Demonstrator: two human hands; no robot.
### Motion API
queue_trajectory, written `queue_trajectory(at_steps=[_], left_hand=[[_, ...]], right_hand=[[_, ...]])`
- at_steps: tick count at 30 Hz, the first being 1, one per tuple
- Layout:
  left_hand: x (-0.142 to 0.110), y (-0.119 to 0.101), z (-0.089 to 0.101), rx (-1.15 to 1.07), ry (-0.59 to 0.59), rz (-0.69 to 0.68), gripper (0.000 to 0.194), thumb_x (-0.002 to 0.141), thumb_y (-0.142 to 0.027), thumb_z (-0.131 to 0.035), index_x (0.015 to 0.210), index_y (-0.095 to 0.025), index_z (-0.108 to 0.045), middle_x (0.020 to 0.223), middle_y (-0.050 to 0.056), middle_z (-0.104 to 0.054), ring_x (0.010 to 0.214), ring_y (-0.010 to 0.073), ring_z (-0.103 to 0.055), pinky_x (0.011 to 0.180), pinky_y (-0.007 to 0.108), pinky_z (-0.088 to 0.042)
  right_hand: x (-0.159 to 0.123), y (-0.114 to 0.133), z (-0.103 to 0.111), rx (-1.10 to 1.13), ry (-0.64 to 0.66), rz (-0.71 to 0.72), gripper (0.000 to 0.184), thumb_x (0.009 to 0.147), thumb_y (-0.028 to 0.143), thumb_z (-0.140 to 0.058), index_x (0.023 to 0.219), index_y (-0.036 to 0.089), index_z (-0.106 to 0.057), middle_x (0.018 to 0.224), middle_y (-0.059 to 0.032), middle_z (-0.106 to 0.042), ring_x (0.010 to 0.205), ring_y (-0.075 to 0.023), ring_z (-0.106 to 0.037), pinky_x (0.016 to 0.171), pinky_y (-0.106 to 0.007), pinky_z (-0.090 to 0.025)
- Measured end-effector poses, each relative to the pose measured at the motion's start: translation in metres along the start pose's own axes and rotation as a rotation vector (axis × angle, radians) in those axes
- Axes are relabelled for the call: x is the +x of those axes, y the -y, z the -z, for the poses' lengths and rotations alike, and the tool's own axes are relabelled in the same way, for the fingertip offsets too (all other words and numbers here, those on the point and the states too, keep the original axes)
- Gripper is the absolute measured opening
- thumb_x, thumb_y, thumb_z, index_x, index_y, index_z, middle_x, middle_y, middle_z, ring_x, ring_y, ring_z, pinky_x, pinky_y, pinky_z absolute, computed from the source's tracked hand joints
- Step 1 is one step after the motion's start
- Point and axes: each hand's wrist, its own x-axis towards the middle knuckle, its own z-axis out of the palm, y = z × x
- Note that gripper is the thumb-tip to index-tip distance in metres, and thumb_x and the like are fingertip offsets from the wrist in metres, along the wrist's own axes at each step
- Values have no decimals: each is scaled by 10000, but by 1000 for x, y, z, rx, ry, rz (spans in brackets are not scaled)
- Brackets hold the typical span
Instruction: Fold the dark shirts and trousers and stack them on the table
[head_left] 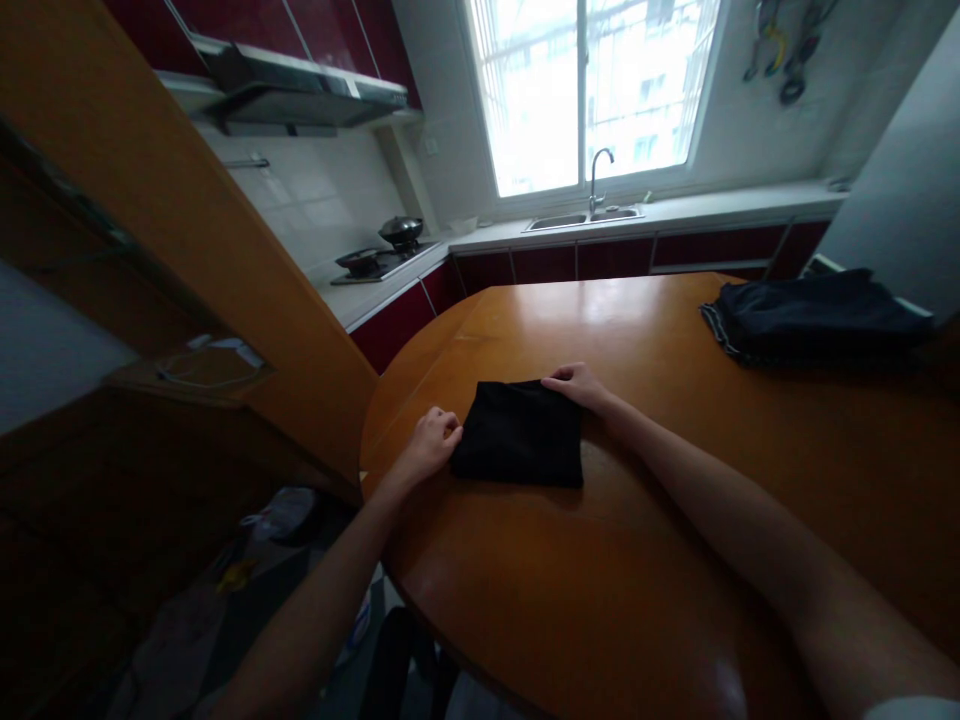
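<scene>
A black folded cloth (519, 436), likely a garment, lies flat on the wooden table (645, 560) as a rough rectangle. At its left edge is my left hand (433, 440), with the fingers curled and the thumb and fingertips against the fabric. My right hand (576, 386) is at the far right corner, thumb and fingers closed on the upper edge. The cloth's underside is hidden.
A stack of dark folded clothes (817, 315) sits at the table's right end. Beyond the table is a counter with a sink (585, 218) and a stove (386, 262) bearing pans. A wooden frame (247, 230) rises at left.
</scene>
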Motion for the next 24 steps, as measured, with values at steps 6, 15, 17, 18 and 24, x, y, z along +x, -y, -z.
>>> queue_trajectory(at_steps=[6, 15, 17, 18, 24], left_hand=[[16, -19, 13, 139, 1, 64, 297, 978, -396, -473, 917, -177, -664, 993, 113, -657, 922, 232, -624, 839, 335, -472], [-9, -52, 11, 195, 243, 120, 420, 1008, -475, -410, 837, -182, -657, 910, 147, -725, 825, 268, -683, 704, 334, -435], [-19, -44, 5, 75, 164, 129, 323, 993, -441, -456, 910, -184, -634, 900, 119, -715, 811, 250, -674, 713, 326, -442], [-23, -41, 3, 1, 122, 127, 259, 975, -412, -498, 965, -184, -620, 893, 100, -708, 804, 238, -669, 718, 318, -448], [-31, -33, 1, -254, -106, 110, 202, 927, -257, -538, 1118, -195, -555, 835, 29, -660, 766, 197, -647, 731, 296, -481]], right_hand=[[3, -3, -1, -66, -3, -27, 291, 797, 432, -718, 790, 147, -778, 736, -51, -742, 658, -158, -641, 569, -235, -448], [1, 2, -1, -89, -14, 2, 258, 817, 395, -705, 810, 151, -788, 772, -53, -760, 681, -160, -659, 588, -231, -460], [0, 3, -1, -107, -16, -4, 251, 814, 399, -713, 819, 160, -791, 788, -54, -765, 704, -166, -671, 611, -233, -474], [0, 3, -1, -113, -20, -11, 253, 814, 405, -717, 824, 163, -792, 798, -55, -768, 717, -170, -677, 623, -235, -482], [-3, 6, -2, -122, -54, -45, 286, 811, 434, -723, 842, 158, -794, 816, -63, -772, 759, -184, -689, 662, -239, -515]])
